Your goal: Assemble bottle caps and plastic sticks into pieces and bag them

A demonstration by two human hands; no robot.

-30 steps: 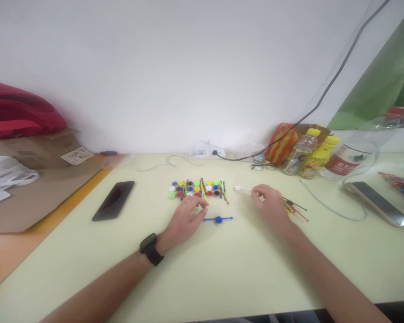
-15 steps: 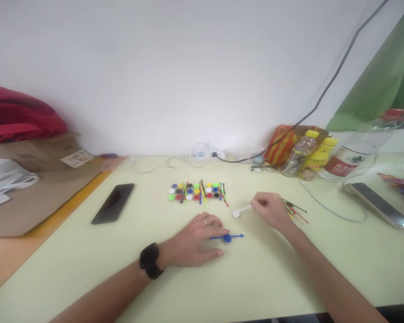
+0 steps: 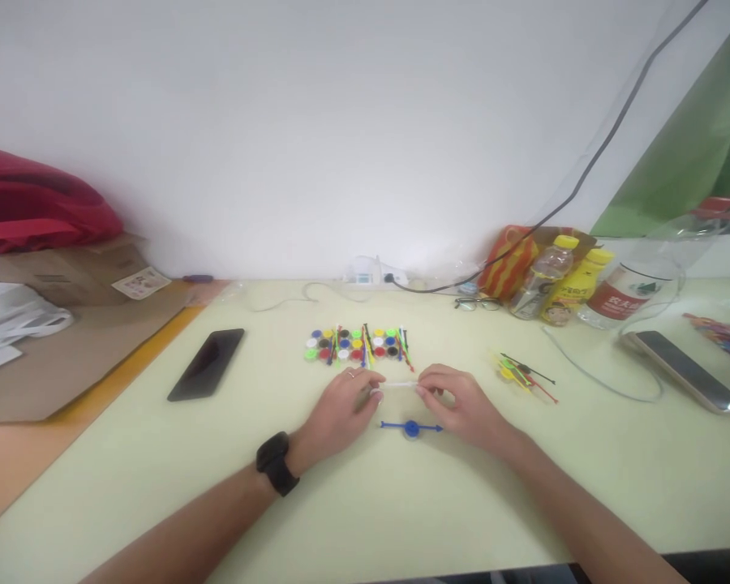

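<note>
Both hands meet at a thin white arrow spinner (image 3: pixel 400 384) just above the table. My left hand (image 3: pixel 341 411), with a ring on one finger, pinches its left end near a small pale disc partly hidden by the fingers. Closed on the right end is my right hand (image 3: pixel 464 405). A blue arrow spinner (image 3: pixel 411 430) with a round middle lies on the table just below, apart from both hands. Behind them, colored discs (image 3: pixel 344 354) sit in rows with thin colored arrows (image 3: pixel 366 347) between. Several finished-looking spinners (image 3: pixel 525 370) lie piled to the right.
A black phone (image 3: pixel 207 365) lies at left, beside cardboard (image 3: pixel 79 357) and a red bag (image 3: pixel 36 199). At right are bottles (image 3: pixel 544 280), glasses (image 3: pixel 477 304), a cable (image 3: pixel 602 377), a second phone (image 3: pixel 687 369) and a colorful bundle (image 3: pixel 721 334).
My right hand has brought the white spinner left. My left hand has left the blue spinner, moved up and taken hold of the white one's other end.
</note>
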